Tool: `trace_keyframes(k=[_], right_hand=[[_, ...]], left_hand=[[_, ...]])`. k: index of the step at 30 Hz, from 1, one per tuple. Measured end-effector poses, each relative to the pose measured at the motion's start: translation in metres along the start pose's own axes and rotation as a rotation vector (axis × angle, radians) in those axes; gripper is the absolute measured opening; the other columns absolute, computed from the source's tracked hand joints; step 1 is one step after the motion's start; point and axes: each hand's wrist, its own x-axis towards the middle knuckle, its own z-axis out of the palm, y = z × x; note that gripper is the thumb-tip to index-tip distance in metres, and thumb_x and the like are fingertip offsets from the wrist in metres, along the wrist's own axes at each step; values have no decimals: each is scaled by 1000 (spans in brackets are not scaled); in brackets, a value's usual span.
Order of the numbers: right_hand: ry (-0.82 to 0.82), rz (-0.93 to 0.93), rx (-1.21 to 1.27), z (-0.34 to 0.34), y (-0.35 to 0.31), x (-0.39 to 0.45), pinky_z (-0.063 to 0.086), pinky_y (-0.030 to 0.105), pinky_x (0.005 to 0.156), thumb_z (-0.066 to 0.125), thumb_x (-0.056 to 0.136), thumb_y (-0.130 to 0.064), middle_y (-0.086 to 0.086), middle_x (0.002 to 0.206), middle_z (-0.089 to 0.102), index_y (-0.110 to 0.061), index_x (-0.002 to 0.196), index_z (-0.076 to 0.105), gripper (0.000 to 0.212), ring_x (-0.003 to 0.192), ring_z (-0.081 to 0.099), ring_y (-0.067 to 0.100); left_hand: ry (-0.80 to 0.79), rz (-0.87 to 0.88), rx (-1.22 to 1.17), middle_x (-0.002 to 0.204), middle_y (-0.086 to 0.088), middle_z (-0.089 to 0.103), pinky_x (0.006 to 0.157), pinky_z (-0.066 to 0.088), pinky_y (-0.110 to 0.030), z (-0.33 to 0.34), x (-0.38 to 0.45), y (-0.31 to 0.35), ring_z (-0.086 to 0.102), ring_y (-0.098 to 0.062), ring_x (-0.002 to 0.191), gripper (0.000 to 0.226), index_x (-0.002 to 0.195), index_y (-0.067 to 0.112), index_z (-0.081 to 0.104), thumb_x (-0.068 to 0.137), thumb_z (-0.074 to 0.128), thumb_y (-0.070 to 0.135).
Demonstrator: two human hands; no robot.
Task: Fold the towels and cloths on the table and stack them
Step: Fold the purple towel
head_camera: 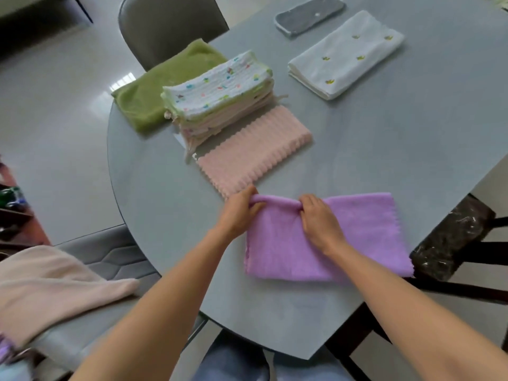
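A purple towel [357, 237] lies folded on the grey table [384, 149] near its front edge. My left hand [239, 211] grips the towel's far left corner. My right hand [320, 218] grips the far edge near its middle, bunching the cloth between both hands. Behind it lies a pink ribbed cloth [255, 152], flat and folded. A stack of folded cloths [217, 97], topped by a white one with coloured prints, stands further back on the left. A green towel [162, 83] lies beside the stack. A folded white towel [346, 53] with small yellow motifs rests at the back right.
A grey cloth [310, 15] lies at the table's far edge. A dark chair [167, 26] stands behind the table. A beige cloth [49, 287] lies on a seat at the left. Dark table legs and a black object [450, 240] show at the right.
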Motion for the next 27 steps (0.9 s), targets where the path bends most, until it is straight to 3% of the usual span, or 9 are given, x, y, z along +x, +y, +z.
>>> trace_keyframes(k=[3, 6, 10, 14, 18, 20, 22, 24, 27], right_hand=[[74, 2, -69, 7, 4, -11, 40, 48, 102, 52, 83, -7, 27, 131, 52, 5, 123, 55, 41, 120, 52, 41], [168, -50, -130, 4, 4, -33, 24, 43, 110, 39, 89, -23, 21, 140, 46, -1, 134, 47, 51, 131, 40, 32], [76, -43, -185, 9, 13, -53, 13, 39, 113, 35, 91, -35, 14, 149, 37, -9, 144, 34, 58, 138, 26, 25], [-14, -20, -262, 20, 30, -64, 11, 40, 114, 31, 91, -42, 8, 154, 29, -15, 147, 32, 62, 141, 24, 24], [-18, 193, -326, 12, 59, -68, -9, 38, 118, 17, 96, -54, 3, 159, -4, -26, 152, 2, 65, 147, -2, 21], [-31, 377, -332, 7, 67, -78, -18, 39, 115, 10, 95, -61, 4, 157, -18, -27, 150, -11, 68, 145, -15, 22], [-23, 546, -283, -3, 75, -83, -14, 43, 115, 13, 94, -64, 11, 157, -14, -22, 151, -9, 74, 146, -12, 26], [18, 714, -185, -14, 80, -82, -5, 46, 117, 25, 91, -66, 18, 158, 0, -12, 151, 0, 86, 146, 0, 30], [116, 894, -92, -32, 83, -70, 19, 48, 111, 46, 84, -67, 24, 146, 30, 3, 144, 22, 95, 135, 28, 36]], left_hand=[[112, -81, 247, 118, -11, 54, 75, 43, -37, 8, -3, 1, 55, -32, 99, 27, 110, 10, 53, 87, 61, 22], [358, 207, 374, 119, -12, 60, 84, 46, -35, 25, -21, 7, 59, -32, 102, 31, 108, 10, 62, 78, 65, 18], [108, 321, 351, 131, -9, 59, 98, 46, -43, 72, -47, 23, 56, -28, 120, 42, 121, 15, 63, 87, 43, 30], [-10, 201, 499, 150, -6, 36, 114, 20, -53, 99, -53, 8, 34, -33, 138, 62, 142, 18, 43, 91, 29, 51], [-19, -96, 495, 160, 1, -5, 111, -12, -55, 96, -42, -1, -7, -35, 146, 72, 152, 30, 3, 91, 21, 66], [3, -314, 416, 160, -3, -10, 113, -7, -54, 91, -44, 5, -7, -33, 146, 77, 152, 27, -3, 91, 25, 66], [96, -509, 291, 158, -15, 9, 114, 13, -48, 82, -47, 15, 13, -32, 144, 82, 152, 16, 9, 91, 37, 62], [221, -581, 229, 143, -20, 34, 104, 31, -43, 74, -51, 21, 35, -35, 130, 78, 142, 4, 28, 87, 52, 54], [251, -657, 40, 130, -22, 45, 95, 39, -43, 64, -51, 24, 46, -37, 119, 64, 127, -1, 40, 85, 63, 43]])
